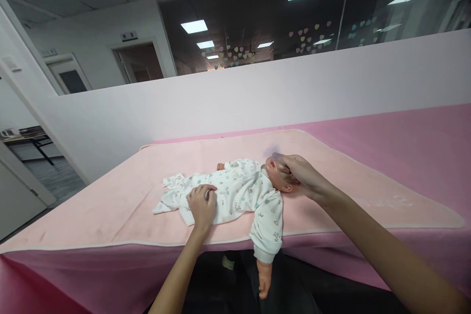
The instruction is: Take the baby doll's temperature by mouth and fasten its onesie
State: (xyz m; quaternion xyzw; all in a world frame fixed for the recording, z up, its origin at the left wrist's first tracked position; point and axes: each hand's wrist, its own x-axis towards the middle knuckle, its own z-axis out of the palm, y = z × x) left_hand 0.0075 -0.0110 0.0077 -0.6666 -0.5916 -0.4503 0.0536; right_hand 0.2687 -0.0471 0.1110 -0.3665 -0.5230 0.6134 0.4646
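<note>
A baby doll in a white printed outfit lies on its back, its head to the right and its legs to the left. My left hand rests on its lower body with the fingers curled; a small dark shape shows between thumb and forefinger, too unclear to name. At the doll's head, my right hand is closed around a translucent purple thing, blurred by motion, just above the face. The hand covers much of the head. One doll arm hangs over the table's front edge.
A peach blanket with a pale border lies under the doll, over a pink table cover. Behind the table stands a white low wall with glass above. A dark-legged desk is at far left.
</note>
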